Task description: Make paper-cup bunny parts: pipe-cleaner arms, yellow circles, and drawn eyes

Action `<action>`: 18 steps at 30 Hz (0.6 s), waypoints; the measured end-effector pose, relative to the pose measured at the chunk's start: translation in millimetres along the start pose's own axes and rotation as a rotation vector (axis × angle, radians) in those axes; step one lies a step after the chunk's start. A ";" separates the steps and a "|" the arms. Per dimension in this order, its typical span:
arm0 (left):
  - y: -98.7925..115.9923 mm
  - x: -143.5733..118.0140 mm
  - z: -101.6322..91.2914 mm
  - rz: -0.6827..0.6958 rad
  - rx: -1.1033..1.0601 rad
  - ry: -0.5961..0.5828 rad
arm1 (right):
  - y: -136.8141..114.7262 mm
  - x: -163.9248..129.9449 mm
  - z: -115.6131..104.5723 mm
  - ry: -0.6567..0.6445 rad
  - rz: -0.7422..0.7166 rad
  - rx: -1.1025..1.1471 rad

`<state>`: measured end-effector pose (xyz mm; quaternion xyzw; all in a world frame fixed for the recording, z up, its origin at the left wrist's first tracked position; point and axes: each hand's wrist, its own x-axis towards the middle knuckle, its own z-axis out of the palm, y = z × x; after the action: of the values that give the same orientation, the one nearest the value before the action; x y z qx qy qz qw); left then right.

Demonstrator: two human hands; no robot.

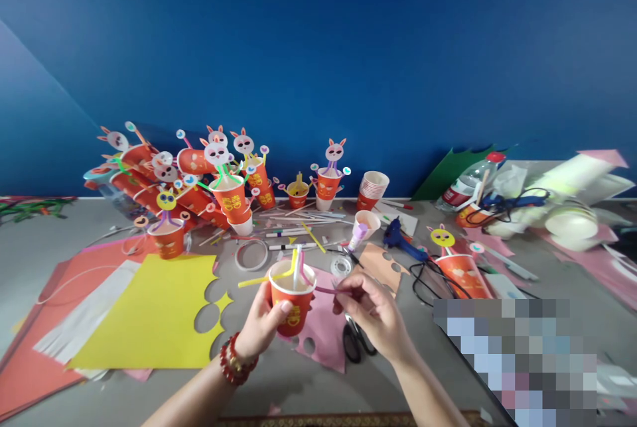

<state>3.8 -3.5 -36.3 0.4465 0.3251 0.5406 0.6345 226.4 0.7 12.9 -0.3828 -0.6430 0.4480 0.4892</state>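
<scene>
In the head view, I have the left grip (266,321) wrapped around a red paper cup (293,313), held a little tilted above the desk (298,394), with straws standing in it and a yellow straw (253,280) bent out over its rim. My right grip (375,314) is pinched, thumb to fingers, on a purple straw (326,290) at the cup's right side; its tip is too small to make out. Below lie pink paper (323,344) and scissors (351,342), partly hidden by my right hand. Left of the cup sits a yellow sheet (149,314) with round cutouts.
</scene>
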 end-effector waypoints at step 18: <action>5.8 0.9 4.9 0.140 0.188 -0.170 | -33.2 47.0 15.4 -0.121 -0.140 -0.163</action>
<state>6.1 -3.6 -29.0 0.5697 0.2877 0.5111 0.5757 198.9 31.2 56.1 -0.3477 -0.7308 0.3814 0.4467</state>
